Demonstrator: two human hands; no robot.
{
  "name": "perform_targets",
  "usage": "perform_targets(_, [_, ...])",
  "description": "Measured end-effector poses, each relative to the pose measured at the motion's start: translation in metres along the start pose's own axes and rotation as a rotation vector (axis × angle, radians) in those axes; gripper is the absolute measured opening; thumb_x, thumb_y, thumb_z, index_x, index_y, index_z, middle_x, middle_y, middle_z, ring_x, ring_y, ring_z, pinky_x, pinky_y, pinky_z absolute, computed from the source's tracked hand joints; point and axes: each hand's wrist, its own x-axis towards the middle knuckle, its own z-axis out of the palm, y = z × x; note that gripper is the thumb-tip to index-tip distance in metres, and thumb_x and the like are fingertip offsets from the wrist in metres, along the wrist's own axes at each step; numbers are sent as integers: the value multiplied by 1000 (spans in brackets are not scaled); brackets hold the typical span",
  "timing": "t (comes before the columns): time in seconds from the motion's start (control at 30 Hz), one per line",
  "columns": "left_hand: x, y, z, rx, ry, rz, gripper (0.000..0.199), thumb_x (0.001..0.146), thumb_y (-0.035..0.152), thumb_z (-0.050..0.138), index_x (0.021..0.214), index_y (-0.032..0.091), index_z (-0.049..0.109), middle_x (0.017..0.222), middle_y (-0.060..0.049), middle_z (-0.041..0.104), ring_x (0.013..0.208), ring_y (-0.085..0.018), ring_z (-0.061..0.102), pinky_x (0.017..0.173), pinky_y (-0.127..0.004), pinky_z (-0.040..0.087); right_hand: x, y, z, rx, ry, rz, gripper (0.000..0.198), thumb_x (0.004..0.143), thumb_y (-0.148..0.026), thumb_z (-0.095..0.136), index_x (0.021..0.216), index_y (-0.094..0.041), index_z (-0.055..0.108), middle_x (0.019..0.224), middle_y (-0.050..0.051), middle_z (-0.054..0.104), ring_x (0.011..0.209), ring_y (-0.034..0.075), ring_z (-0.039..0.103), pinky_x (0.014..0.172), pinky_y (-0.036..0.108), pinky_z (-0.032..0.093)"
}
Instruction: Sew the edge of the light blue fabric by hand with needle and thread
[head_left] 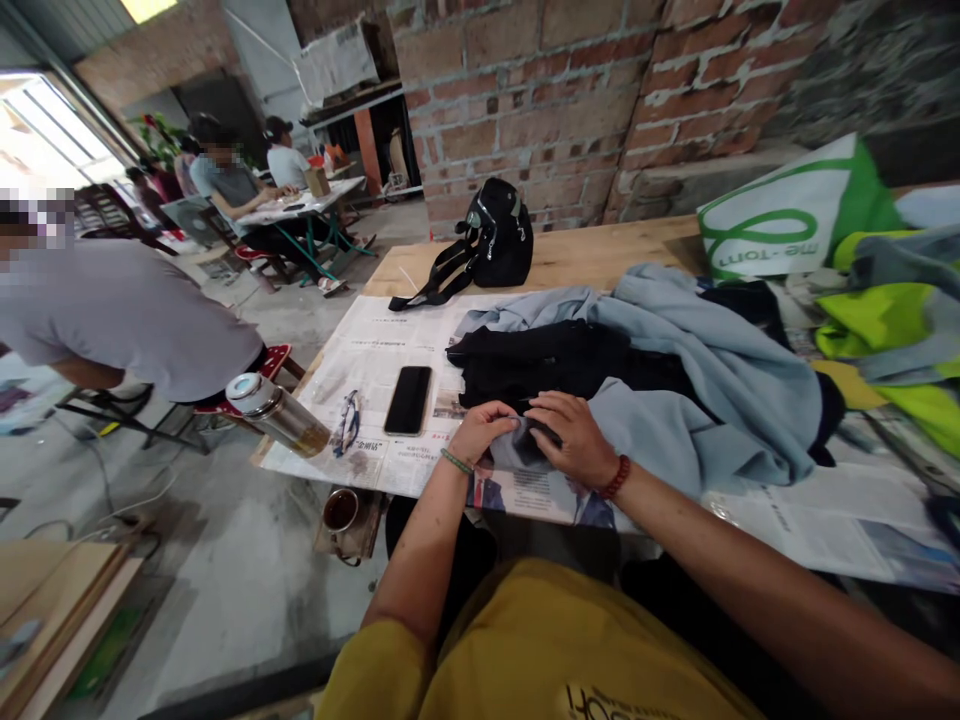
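1. Grey-and-black garment (720, 360) lies by the table's (600, 250) near edge, probably for easy reach.
2. Left hand (487, 428) pinches it, seemingly for steadiness; right hand (571, 438) curls over it, grip unclear.
3. Newspaper (360, 350) beneath likely keeps it clean.

Daylight glares in at my upper left, bleaching the window (56, 112) white, while my worktop (600, 252) sits in dim, even light and the black cloth (525, 365) shows little detail. Shadow pools beneath the near edge. Wide-angle distortion tilts the brick wall (525, 110) and stretches my right forearm (727, 545); fine newsprint (367, 345) looks soft.
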Motion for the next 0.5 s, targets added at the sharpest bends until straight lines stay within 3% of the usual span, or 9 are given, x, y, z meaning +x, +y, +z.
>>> perform_targets(0.23, [5,-5,3,-99,13,-34,34,55,35,81,75,13,64,67,3,60,60,-7,50,61,-21,39,7,4,0,44,-4,-44,17,86,-22,54,90,-25,71,95,6,69,104,23,56,87,41,41])
perform_targets(0.5, [12,-4,3,-187,19,-82,38,49,34,85,72,12,64,66,3,61,59,-7,51,61,-22,39,14,7,5,9,-10,-76,20,90,-23,48,89,-20,68,93,7,70,94,20,59,82,38,41])
